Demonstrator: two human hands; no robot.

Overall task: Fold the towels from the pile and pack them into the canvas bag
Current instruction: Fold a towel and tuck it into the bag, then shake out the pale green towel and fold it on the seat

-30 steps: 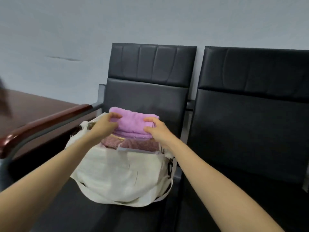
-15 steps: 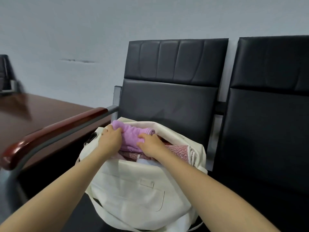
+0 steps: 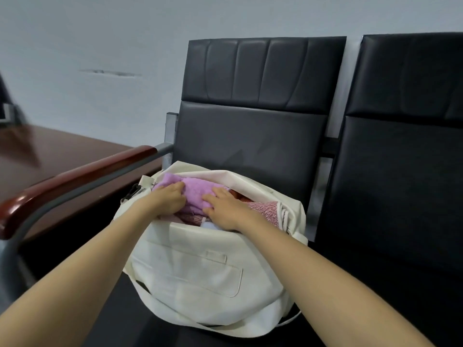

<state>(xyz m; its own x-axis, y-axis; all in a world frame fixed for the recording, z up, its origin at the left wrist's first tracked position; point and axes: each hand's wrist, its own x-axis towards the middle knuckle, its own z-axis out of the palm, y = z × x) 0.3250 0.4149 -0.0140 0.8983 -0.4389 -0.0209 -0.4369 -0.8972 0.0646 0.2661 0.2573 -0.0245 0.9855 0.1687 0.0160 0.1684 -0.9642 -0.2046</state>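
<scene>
I find the purple towel (image 3: pixel 196 194) in the open mouth of the canvas bag (image 3: pixel 190 271), on top of its contents. The bag sits on the black chair (image 3: pixel 250 136). My left hand (image 3: pixel 167 200) has its fingers curled into the towel's 9 o'clock end. My right hand (image 3: pixel 225 209) appears to pinch the 3 o'clock end, though the thumb is partly hidden. A pink towel (image 3: pixel 265 209) lies at 3 o'clock, inside the bag.

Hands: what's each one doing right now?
Left hand: grips the purple towel in the bag.
Right hand: also grips the purple towel.
</scene>
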